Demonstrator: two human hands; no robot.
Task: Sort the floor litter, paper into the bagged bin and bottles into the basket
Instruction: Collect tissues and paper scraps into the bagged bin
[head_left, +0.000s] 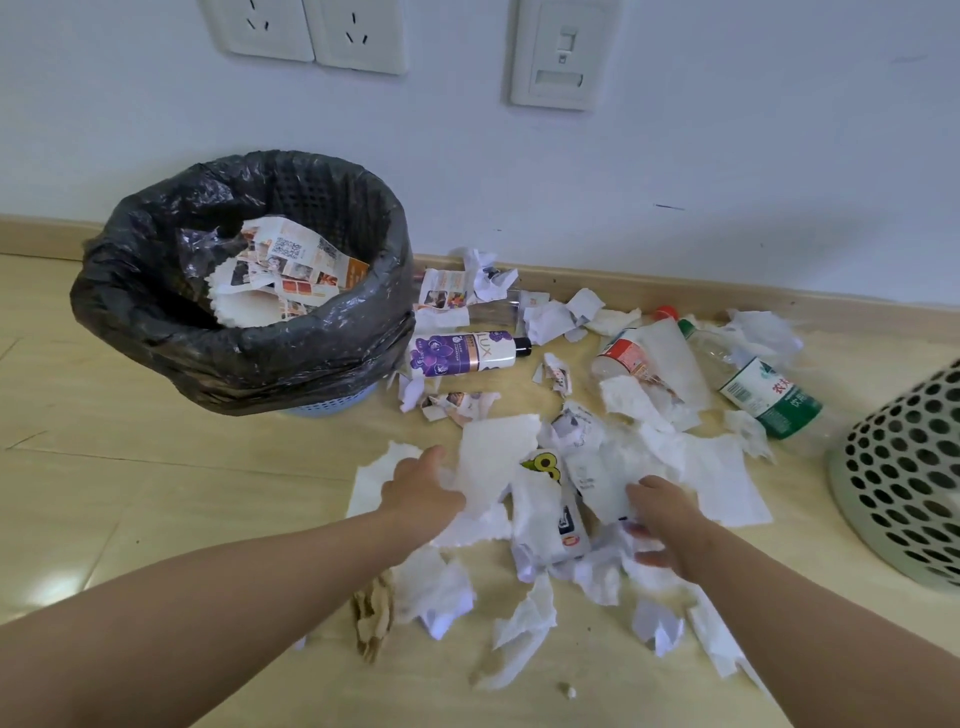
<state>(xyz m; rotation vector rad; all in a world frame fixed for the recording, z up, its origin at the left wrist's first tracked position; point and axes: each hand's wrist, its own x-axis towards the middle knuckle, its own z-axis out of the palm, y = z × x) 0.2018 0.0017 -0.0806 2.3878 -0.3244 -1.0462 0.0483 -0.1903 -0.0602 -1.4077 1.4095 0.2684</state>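
a: how far along?
b: early. some paper (291, 270) in the bagged bin (244, 345), far left; bottles (467, 354) on the floor (156, 493) (basket (904, 467) at right, inside hidden). left hand (421, 488), right hand (662, 519) each clutch near paper.

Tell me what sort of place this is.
Probably a room in a home: wall sockets, a bagged bin on the tiled floor, a Lux bottle among paper litter.

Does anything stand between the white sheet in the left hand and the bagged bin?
Nothing visible does. Only bare floor lies between the left hand gripping the white sheet and the bagged bin, whose mouth is open.
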